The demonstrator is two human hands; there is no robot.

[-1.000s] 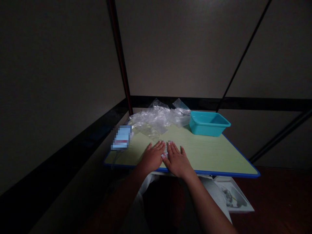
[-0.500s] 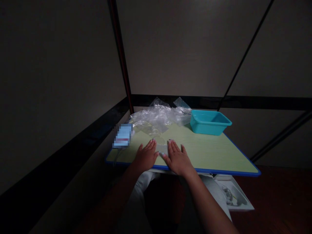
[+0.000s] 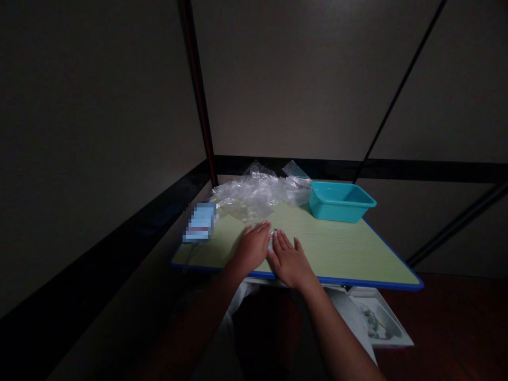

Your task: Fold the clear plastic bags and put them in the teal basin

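Note:
A small piece of clear plastic lies on the table, mostly hidden under my hands; only a narrow strip shows between them. My left hand rests over its left part, tilted a little onto its side, with the fingers stretched forward. Flat on the right part lies my right hand, fingers extended and thumb apart. The fingertips of the two hands are close together. Beyond them, crumpled clear plastic bags are heaped at the back of the table.
The table has a pale green top and a blue edge. A turquoise basin stands at its back right. At the left lies a pixelated phone-like object with a cable. Below on the right is a white open box with items inside.
My left hand has slid right across the plastic, close to my right hand, covering more of it. My right hand has stayed nearly in place.

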